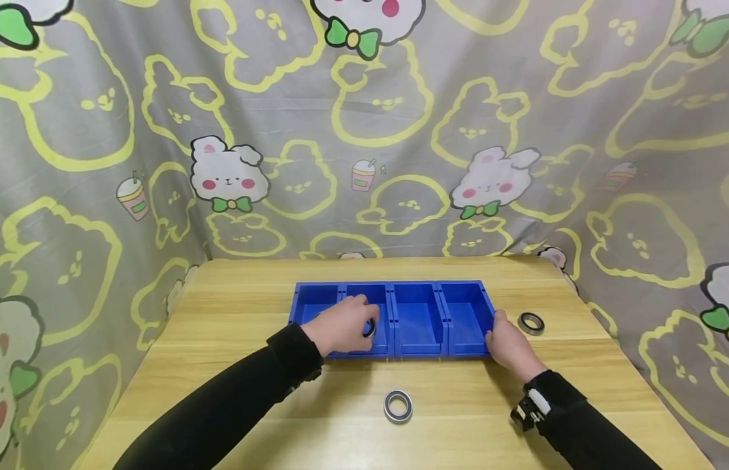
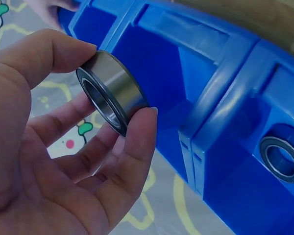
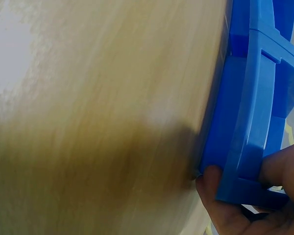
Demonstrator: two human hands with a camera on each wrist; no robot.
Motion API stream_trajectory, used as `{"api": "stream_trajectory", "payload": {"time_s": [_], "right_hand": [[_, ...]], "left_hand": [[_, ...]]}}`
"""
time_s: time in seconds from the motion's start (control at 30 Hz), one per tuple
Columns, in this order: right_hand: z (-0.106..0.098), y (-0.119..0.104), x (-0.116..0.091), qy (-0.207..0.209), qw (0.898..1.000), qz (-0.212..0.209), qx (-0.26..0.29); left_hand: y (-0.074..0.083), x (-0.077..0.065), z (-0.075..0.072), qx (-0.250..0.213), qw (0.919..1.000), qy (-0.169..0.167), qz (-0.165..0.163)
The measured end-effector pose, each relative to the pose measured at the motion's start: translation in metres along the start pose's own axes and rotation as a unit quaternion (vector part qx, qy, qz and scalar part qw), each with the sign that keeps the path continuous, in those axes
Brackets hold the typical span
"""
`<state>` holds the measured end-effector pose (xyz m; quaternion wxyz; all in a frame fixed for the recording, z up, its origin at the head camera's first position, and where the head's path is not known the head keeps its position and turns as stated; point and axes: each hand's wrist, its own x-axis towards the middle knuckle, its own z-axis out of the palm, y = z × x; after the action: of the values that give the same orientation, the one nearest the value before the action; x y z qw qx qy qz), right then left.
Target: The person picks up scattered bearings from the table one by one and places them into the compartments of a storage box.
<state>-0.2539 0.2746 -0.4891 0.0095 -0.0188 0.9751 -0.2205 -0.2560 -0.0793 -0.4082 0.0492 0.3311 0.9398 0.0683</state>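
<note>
My left hand (image 1: 343, 324) pinches a ball bearing (image 2: 116, 82) between thumb and fingertips. It is over the second compartment from the left in a row of blue storage bins (image 1: 419, 352). The left wrist view shows the held bearing tilted, apart from the bin walls, with its steel outer ring facing up. Another bearing (image 2: 264, 157) lies in the neighbouring bin, mostly hidden by my hand in the head view. My right hand (image 1: 513, 348) grips the right end wall of the row; in the right wrist view, its thumb and fingers (image 3: 218, 203) clasp the bin's corner.
One bearing (image 1: 387, 406) lies flat on the wooden table (image 1: 223, 385) in front of the bins. Another bearing (image 1: 530, 332) lies right of the row, beyond my right hand. A patterned curtain (image 1: 317, 196) hangs behind the table and along its sides.
</note>
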Motion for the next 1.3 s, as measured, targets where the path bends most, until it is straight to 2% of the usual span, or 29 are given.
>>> {"api": "stream_trajectory", "payload": {"time_s": [0.37,0.63,0.8,1.07,1.3], "right_hand": [[0.001,0.001,0.0,0.0,1.0,0.001,0.001],[-0.001,0.0,-0.002,0.008,1.0,-0.001,0.002],[-0.002,-0.002,-0.003,0.002,1.0,0.002,0.004],[-0.003,-0.004,-0.002,-0.007,1.0,0.008,0.002],[-0.002,-0.002,-0.001,-0.014,1.0,0.013,-0.002]], "left_hand": [[-0.01,0.026,0.005,-0.014,0.9986,-0.007,-0.05],[-0.007,0.042,0.012,-0.006,0.9986,-0.018,-0.049],[-0.006,0.051,0.023,0.009,0.9983,-0.024,-0.052],[-0.005,0.06,0.037,0.027,0.9963,-0.036,-0.073],[-0.011,0.067,0.048,0.037,0.9954,-0.039,-0.079]]}}
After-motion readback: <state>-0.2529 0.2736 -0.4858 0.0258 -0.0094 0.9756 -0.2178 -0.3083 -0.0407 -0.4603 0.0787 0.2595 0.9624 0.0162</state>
